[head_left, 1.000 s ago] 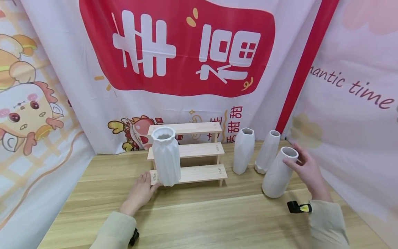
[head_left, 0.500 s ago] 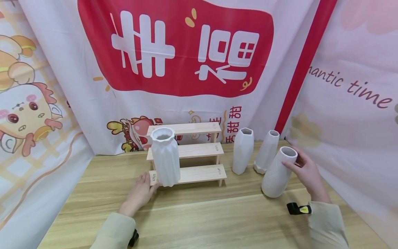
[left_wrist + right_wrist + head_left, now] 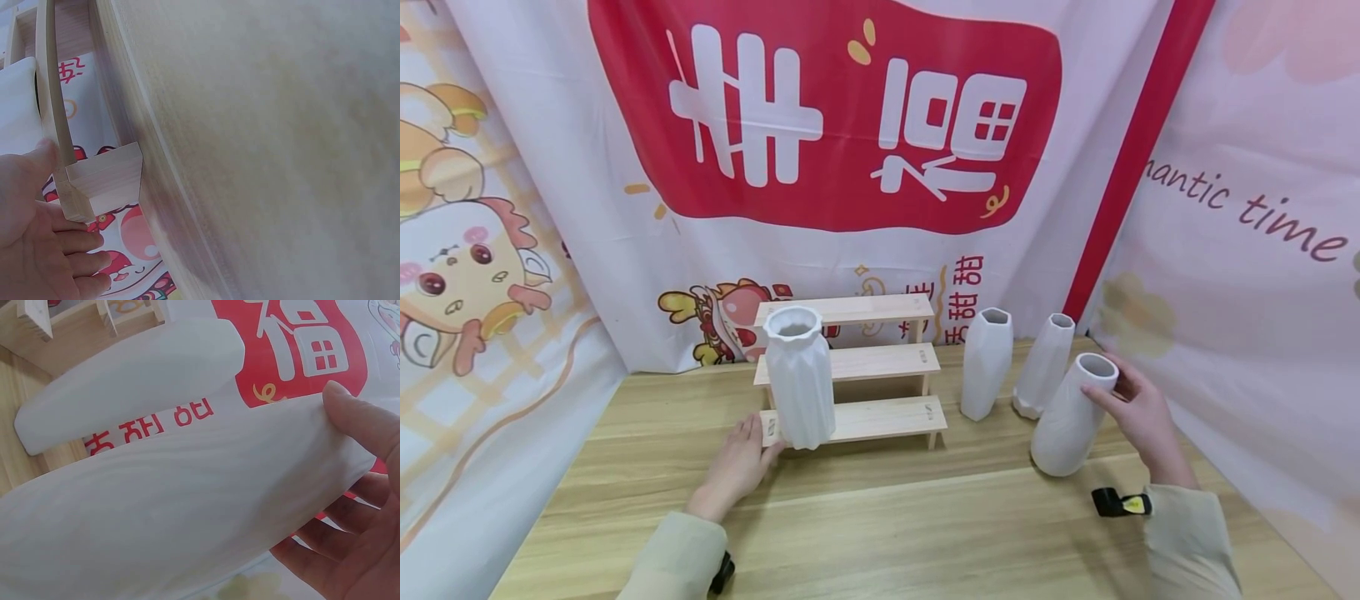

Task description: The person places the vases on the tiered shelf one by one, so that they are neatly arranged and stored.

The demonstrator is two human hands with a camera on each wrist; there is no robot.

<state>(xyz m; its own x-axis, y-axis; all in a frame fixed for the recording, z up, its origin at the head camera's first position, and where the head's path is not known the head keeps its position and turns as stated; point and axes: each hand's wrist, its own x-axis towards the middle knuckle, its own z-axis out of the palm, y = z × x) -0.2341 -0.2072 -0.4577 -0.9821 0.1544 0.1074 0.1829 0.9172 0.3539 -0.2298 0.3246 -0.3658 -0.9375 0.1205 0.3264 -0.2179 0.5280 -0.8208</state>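
A white textured vase [image 3: 1067,425] leans to the right on the table, its base at the tabletop. My right hand [image 3: 1142,421] grips it near its mouth, thumb on the near side and fingers on the far side; the right wrist view shows this vase [image 3: 187,494] up close. My left hand [image 3: 737,467] holds the left front corner of a three-tier wooden display stand [image 3: 887,417]. In the left wrist view the thumb lies on the board [image 3: 53,106] and the fingers extend past its end. A fluted white vase [image 3: 802,383] stands upright on the lowest tier's left end.
Two more white vases stand behind the gripped one: a faceted vase [image 3: 987,367] right of the stand and a narrow-necked vase [image 3: 1045,367] beside it. The wood-grain table [image 3: 880,533] meets printed cloth [image 3: 865,225] at the back and sides.
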